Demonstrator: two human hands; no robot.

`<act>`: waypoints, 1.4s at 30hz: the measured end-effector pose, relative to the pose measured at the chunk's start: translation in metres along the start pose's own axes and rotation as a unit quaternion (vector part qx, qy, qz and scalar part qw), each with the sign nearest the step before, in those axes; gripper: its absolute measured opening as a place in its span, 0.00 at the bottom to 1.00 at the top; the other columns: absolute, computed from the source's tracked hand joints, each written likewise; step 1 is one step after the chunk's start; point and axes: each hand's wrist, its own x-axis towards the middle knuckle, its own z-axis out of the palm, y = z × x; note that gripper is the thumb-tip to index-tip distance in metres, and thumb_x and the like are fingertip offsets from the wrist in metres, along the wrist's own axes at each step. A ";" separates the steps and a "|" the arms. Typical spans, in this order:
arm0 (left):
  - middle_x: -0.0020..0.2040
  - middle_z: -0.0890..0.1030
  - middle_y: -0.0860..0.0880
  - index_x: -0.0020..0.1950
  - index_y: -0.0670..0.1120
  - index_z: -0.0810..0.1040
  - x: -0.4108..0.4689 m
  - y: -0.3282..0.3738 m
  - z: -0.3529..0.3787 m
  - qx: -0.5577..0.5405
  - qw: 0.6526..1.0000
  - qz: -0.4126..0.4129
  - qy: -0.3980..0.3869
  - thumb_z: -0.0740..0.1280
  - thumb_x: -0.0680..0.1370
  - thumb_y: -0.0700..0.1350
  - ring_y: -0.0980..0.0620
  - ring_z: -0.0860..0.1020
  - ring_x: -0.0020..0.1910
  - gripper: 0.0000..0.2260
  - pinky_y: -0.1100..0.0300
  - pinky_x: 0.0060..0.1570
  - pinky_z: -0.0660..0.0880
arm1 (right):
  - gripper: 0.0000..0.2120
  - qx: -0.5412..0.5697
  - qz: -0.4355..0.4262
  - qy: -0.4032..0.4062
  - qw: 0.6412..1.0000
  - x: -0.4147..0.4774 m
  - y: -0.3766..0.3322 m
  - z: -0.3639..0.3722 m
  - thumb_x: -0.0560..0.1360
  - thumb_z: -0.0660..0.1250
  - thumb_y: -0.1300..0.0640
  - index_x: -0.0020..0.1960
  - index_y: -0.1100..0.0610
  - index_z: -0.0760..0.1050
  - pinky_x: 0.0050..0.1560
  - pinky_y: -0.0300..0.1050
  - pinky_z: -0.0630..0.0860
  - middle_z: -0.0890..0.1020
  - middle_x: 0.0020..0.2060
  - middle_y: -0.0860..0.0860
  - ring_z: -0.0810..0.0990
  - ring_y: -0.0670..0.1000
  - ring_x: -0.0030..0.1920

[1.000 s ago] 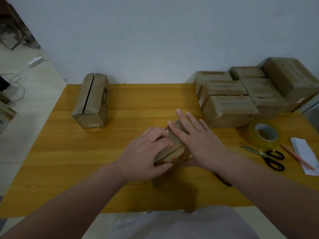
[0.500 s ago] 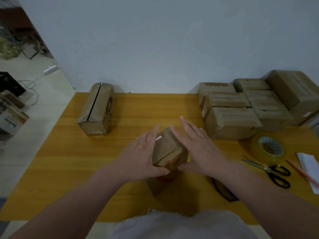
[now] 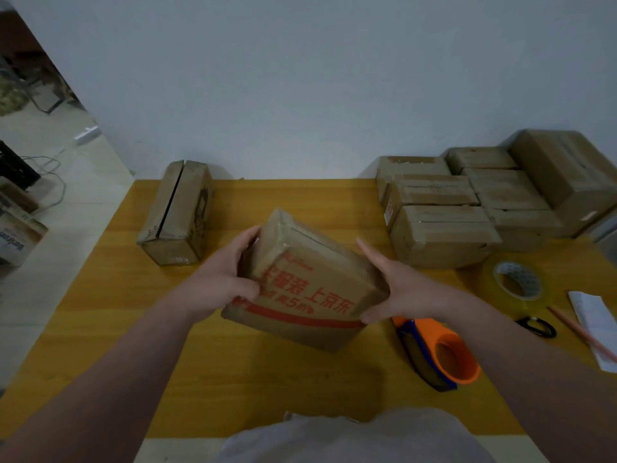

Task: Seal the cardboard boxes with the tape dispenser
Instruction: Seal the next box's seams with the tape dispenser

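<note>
Lone box (image 3: 173, 212) sits up and to the left of the L hand (image 3: 217, 279), well apart from it. It lies on the yellow table (image 3: 100, 312) w/ a dark open seam along its top.

L hand grips the left side of the held box (image 3: 307, 285), fingers up along that side and thumb curled onto the printed face. The held box is btw both hands at the table's middle. It's tilted, w/ the face carrying red lettering and a red band turned toward the camera. Glossy tape shows over its far end. Can't tell if its near lower edge touches the table.

R hand (image 3: 397, 289) holds the box's right side, fingers reaching up along it and thumb hooked round the near right corner.

Tape dispenser (image 3: 437, 352), orange and blue, lies on the table just below and right of the R hand, beside the forearm, untouched.

Stack of boxes (image 3: 444, 208) stands beyond and right of the R hand, near the wall. Clear tape roll (image 3: 517, 282) lies flat farther right of the R hand. Then come the scissors (image 3: 537, 325), w/ only black handles seen past the forearm, then a pencil (image 3: 581, 332) and white paper (image 3: 597, 322) at the far right.
</note>
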 end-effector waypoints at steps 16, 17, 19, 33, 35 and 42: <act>0.78 0.44 0.52 0.77 0.56 0.59 0.047 -0.020 0.062 0.192 0.973 -0.037 0.127 0.70 0.76 0.54 0.47 0.49 0.77 0.32 0.48 0.73 0.57 | 0.46 0.102 0.065 0.024 0.992 0.001 -0.012 0.036 0.69 0.76 0.50 0.78 0.46 0.52 0.51 0.37 0.74 0.72 0.64 0.46 0.72 0.46 0.60; 0.79 0.40 0.51 0.76 0.57 0.60 0.047 -0.021 0.064 0.284 0.951 -0.021 0.120 0.68 0.76 0.57 0.45 0.44 0.77 0.31 0.47 0.74 0.52 | 0.40 0.052 0.083 0.027 0.995 -0.001 -0.007 0.035 0.71 0.74 0.49 0.77 0.47 0.56 0.49 0.37 0.75 0.73 0.63 0.47 0.73 0.47 0.60; 0.79 0.43 0.50 0.76 0.58 0.61 0.044 -0.020 0.069 0.441 0.891 0.024 0.107 0.61 0.78 0.60 0.43 0.42 0.77 0.27 0.43 0.75 0.46 | 0.29 -0.103 0.144 0.062 0.982 -0.005 0.007 0.033 0.74 0.71 0.47 0.72 0.50 0.65 0.52 0.43 0.75 0.75 0.61 0.49 0.75 0.50 0.59; 0.78 0.42 0.50 0.74 0.62 0.58 0.037 -0.013 0.080 0.543 0.836 0.045 -0.061 0.70 0.72 0.61 0.39 0.37 0.76 0.34 0.39 0.72 0.55 | 0.26 -0.320 0.327 0.117 0.881 -0.029 0.067 0.070 0.78 0.60 0.65 0.73 0.54 0.55 0.27 0.42 0.64 0.72 0.33 0.49 0.70 0.48 0.30; 0.78 0.42 0.51 0.72 0.62 0.61 0.039 -0.013 0.075 0.526 0.843 0.061 -0.096 0.72 0.71 0.58 0.41 0.36 0.76 0.33 0.39 0.73 0.52 | 0.28 -0.309 0.304 0.147 0.889 -0.029 0.063 0.066 0.78 0.61 0.64 0.73 0.53 0.54 0.30 0.43 0.67 0.74 0.37 0.49 0.73 0.50 0.34; 0.78 0.46 0.53 0.74 0.62 0.60 0.036 -0.009 0.075 0.561 0.823 0.065 -0.068 0.70 0.75 0.53 0.46 0.40 0.77 0.30 0.38 0.72 0.41 | 0.20 0.021 0.170 0.241 0.955 -0.030 0.032 0.030 0.78 0.61 0.61 0.66 0.46 0.62 0.33 0.46 0.71 0.78 0.44 0.53 0.78 0.54 0.40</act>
